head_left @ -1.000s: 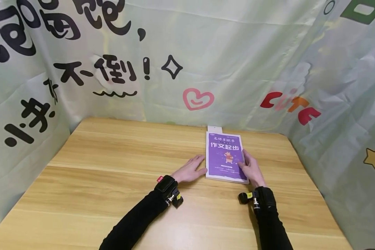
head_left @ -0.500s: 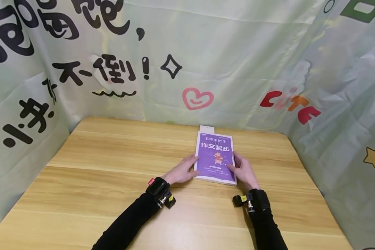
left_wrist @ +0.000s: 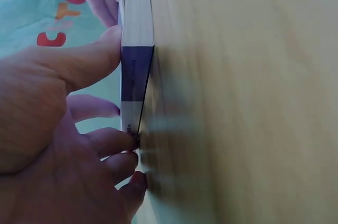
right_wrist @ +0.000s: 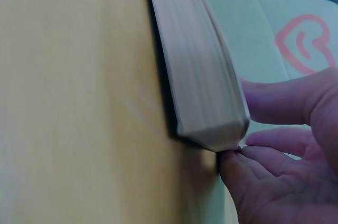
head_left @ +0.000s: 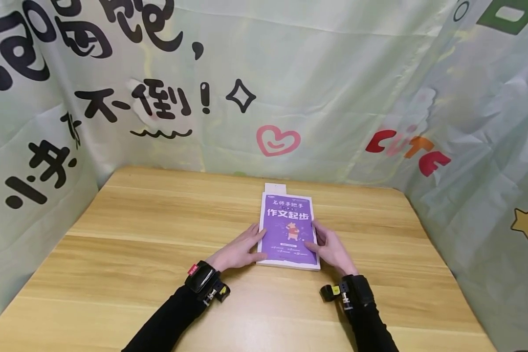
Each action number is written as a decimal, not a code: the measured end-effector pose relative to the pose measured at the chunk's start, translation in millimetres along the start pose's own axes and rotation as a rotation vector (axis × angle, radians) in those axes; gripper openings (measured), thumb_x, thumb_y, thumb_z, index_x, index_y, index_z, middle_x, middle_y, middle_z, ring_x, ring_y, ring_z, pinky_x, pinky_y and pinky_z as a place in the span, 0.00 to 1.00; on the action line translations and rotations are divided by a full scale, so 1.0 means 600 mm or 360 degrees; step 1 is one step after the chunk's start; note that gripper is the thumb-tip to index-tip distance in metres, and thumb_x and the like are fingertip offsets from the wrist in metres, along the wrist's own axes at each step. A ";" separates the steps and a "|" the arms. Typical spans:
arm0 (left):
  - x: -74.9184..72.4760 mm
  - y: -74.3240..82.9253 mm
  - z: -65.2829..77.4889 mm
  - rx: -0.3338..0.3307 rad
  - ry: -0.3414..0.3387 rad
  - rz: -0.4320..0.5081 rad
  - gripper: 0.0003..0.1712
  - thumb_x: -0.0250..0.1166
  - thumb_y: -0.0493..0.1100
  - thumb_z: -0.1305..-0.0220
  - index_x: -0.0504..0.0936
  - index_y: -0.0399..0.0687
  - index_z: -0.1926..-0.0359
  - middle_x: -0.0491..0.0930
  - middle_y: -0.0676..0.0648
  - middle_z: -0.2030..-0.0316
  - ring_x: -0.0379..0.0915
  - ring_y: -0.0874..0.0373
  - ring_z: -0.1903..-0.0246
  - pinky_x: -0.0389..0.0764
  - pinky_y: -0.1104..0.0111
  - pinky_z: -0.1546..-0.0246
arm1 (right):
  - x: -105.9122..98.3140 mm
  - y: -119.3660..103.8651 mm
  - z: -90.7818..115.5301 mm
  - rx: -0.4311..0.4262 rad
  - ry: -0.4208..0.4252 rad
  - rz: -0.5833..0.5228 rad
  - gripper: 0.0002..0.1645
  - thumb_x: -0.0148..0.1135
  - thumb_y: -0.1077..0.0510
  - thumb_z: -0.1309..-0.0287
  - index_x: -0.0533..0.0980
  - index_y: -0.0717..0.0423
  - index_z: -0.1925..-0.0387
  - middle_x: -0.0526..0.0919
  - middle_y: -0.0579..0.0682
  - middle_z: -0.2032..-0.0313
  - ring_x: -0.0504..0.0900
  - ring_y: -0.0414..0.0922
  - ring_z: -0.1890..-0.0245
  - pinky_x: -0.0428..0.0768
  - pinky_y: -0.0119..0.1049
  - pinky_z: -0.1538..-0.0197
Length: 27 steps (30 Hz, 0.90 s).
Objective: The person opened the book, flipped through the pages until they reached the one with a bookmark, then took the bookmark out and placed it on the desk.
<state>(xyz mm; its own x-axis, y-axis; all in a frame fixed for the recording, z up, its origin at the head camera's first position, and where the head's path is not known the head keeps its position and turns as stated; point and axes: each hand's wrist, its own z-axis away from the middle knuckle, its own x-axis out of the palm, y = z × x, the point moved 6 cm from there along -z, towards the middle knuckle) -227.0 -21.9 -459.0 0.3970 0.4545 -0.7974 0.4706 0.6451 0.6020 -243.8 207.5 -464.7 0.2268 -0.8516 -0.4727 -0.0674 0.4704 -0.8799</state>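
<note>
Squarely between two hands lies the purple book (head_left: 286,227), closed and cover up, its pages stacked between the covers. A white tab (head_left: 275,187) sticks out beyond the book's far edge, near the left corner; whether it sits between the pages or underneath them cannot be told. The wooden table (head_left: 158,234) spreads on every side of the book, though it is unclear whether the book's underside touches the wood.

To the left of the book, the left hand (head_left: 237,250) reaches in slantwise, its thumb set on the cover's edge, well apart from the fingers, which bend against the spine, so that hand pinches the book's near left side. To the right of the book, the right hand (head_left: 332,252) mirrors it: thumb over the cover, fingertips close together at the page edge, pinching that side. Both forearms, in black sleeves (head_left: 165,318), come from the near side of the book and angle inward, with black wristbands (head_left: 202,277) nearer the person than the book. Beyond the book hangs a pale cloth (head_left: 334,98) with a pink heart (head_left: 278,141).
</note>
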 end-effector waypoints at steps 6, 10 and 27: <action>-0.004 0.001 0.029 0.0034 -0.0036 -0.0008 0.42 0.57 0.51 0.32 0.52 0.31 0.28 0.41 0.27 0.29 0.36 0.38 0.30 0.46 0.47 0.30 | 0.019 -0.008 0.014 -0.0022 -0.0059 0.0029 0.45 0.63 0.69 0.45 0.51 0.74 0.30 0.45 0.68 0.29 0.53 0.57 0.31 0.57 0.49 0.31; -0.007 -0.002 0.046 0.0066 -0.0003 -0.0007 0.41 0.58 0.50 0.32 0.54 0.30 0.29 0.43 0.25 0.30 0.37 0.36 0.30 0.48 0.45 0.30 | 0.030 -0.014 0.021 -0.0049 -0.0084 0.0029 0.47 0.65 0.68 0.46 0.51 0.74 0.30 0.46 0.68 0.29 0.53 0.58 0.32 0.58 0.49 0.32; -0.017 -0.016 0.086 -0.0072 0.0087 0.0009 0.44 0.66 0.55 0.43 0.63 0.37 0.31 0.49 0.30 0.30 0.44 0.38 0.31 0.55 0.42 0.34 | 0.056 -0.043 0.035 -0.0161 -0.0078 0.0367 0.50 0.72 0.63 0.54 0.57 0.75 0.33 0.53 0.70 0.32 0.63 0.58 0.36 0.67 0.47 0.37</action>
<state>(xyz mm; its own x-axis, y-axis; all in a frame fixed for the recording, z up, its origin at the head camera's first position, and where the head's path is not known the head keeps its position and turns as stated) -195.2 -64.6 -454.6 0.3552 0.4904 -0.7958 0.4320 0.6689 0.6050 -214.1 171.3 -456.8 0.2410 -0.7111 -0.6605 -0.2193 0.6230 -0.7508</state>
